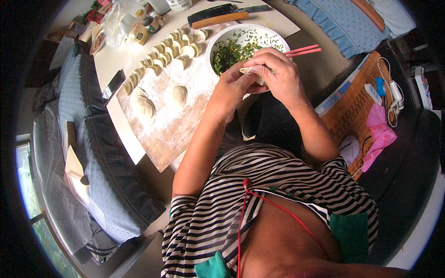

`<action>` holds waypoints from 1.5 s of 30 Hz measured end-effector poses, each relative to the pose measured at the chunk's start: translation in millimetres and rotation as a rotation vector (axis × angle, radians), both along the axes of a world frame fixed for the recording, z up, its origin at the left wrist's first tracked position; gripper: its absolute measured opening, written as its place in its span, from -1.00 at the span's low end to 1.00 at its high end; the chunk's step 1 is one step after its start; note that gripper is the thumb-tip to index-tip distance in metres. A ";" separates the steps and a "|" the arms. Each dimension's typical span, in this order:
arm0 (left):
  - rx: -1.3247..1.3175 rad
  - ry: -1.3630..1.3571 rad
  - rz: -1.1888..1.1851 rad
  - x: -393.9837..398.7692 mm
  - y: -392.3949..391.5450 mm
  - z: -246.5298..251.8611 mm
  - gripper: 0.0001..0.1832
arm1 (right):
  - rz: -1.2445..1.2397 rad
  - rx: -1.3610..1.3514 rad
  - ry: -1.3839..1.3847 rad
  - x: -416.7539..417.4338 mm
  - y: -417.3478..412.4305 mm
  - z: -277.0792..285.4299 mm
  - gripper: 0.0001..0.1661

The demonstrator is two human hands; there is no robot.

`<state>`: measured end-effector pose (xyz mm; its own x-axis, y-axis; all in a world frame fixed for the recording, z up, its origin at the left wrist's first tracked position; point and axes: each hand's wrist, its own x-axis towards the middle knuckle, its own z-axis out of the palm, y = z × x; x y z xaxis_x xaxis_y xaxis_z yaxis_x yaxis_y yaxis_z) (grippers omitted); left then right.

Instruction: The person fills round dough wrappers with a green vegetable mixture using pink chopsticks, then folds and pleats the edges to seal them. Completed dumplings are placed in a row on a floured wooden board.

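Note:
Both of my hands meet over the near rim of a white bowl (285,41) that holds chopped greens with small yellow bits. My left hand (233,85) and my right hand (280,74) pinch a small dumpling (247,70) between them; much of it is hidden by the fingers. Red chopsticks (306,50) stick out over the bowl's right side. Left of the bowl, a floured wooden board (163,139) bears a smooth dough lump (176,95), a longer twisted dough piece (142,106) and several pieces of cut dough (160,62) in rows.
A cleaver (210,14) and a wooden rolling pin (220,19) lie behind the bowl. A phone (113,86) rests at the table's left edge. Jars and a plastic bag (116,26) stand at the back left. A power strip (373,93) lies on the woven mat at right.

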<state>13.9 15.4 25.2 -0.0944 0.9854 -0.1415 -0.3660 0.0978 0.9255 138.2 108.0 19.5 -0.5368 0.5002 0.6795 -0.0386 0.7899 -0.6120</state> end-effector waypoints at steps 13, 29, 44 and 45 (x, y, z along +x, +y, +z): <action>-0.067 0.114 -0.072 -10.4 -3.9 -5.0 -0.71 | 0.096 0.055 -0.108 -2.3 1.4 9.8 -0.89; 0.062 -0.100 -0.123 -13.6 -15.2 3.4 -0.66 | 0.145 0.010 -0.099 -5.2 3.2 20.7 -0.92; 0.211 -0.135 0.151 -8.1 -15.1 -9.0 -0.67 | 0.109 -0.078 -0.001 -11.6 -1.8 18.0 -0.85; 0.222 -0.165 0.147 -6.3 -15.8 -9.0 -0.67 | 0.112 -0.057 0.012 -11.3 -2.0 18.4 -0.85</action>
